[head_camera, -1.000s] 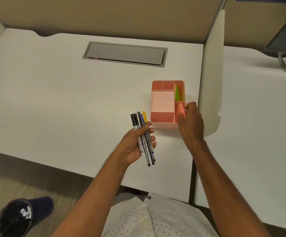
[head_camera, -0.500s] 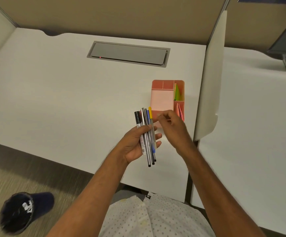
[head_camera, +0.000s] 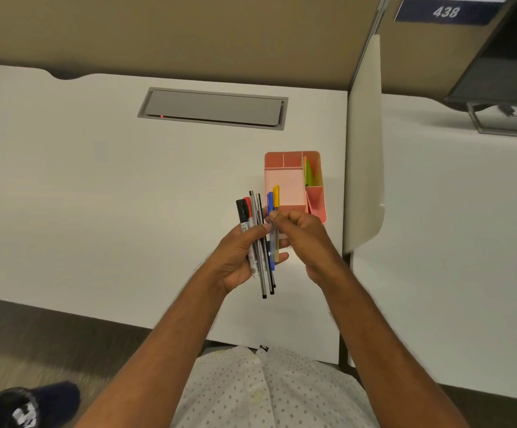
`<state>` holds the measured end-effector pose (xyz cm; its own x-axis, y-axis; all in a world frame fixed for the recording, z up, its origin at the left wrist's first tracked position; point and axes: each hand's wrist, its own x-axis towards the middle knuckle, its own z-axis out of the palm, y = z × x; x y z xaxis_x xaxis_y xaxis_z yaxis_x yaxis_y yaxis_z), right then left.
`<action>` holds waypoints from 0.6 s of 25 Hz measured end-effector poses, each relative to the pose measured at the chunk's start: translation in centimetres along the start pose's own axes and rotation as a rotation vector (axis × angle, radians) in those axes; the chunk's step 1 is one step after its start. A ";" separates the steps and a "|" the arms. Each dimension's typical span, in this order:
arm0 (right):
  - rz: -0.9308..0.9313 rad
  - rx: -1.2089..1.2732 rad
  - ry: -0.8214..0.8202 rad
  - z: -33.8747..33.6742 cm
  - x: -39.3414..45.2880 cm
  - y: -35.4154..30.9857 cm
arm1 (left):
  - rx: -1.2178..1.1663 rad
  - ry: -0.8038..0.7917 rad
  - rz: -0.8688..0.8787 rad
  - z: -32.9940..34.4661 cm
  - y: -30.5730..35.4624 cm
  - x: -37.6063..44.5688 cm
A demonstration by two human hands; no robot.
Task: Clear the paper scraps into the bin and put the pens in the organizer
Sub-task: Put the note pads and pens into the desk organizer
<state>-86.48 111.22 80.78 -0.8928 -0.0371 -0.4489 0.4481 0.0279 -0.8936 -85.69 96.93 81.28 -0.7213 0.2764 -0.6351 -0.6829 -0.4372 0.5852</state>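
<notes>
We are seeing no scraps on the counter [head_camera: 96,196]. Our left hand [head_camera: 238,257] is gripping the pens [head_camera: 258,242] just before the organizer [head_camera: 285,186], while our right hand [head_camera: 300,233] is pinching the yellow-capped pen [head_camera: 276,211]; none are stowed yet.

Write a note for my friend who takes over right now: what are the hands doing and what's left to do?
Left hand: grips a bundle of pens above the desk.
Right hand: fingers pinch the yellow-capped pen in that bundle.
Pink organizer: on the desk just beyond the hands; coloured paper stands in its right-side compartments, no pens in it yet.
Bin: on the floor, lower left.
Done: no paper scraps show on the desk.
Left: put every pen into the organizer.
</notes>
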 end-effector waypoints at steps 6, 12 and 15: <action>-0.035 0.011 0.139 0.9 1.8 -0.9 | 0.060 -0.032 -0.010 -2.6 1.6 1.3; -0.122 0.040 0.266 -0.7 6.2 -3.3 | 0.088 -0.016 -0.028 -5.0 2.1 2.3; -0.212 -0.008 0.452 -1.1 10.2 -4.4 | 0.034 -0.045 -0.034 -5.7 2.5 3.1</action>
<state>-97.63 111.86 80.16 -0.8955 0.3938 -0.2071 0.2556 0.0743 -0.9639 -89.01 91.81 77.88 -0.7013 0.3291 -0.6323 -0.7103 -0.3976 0.5808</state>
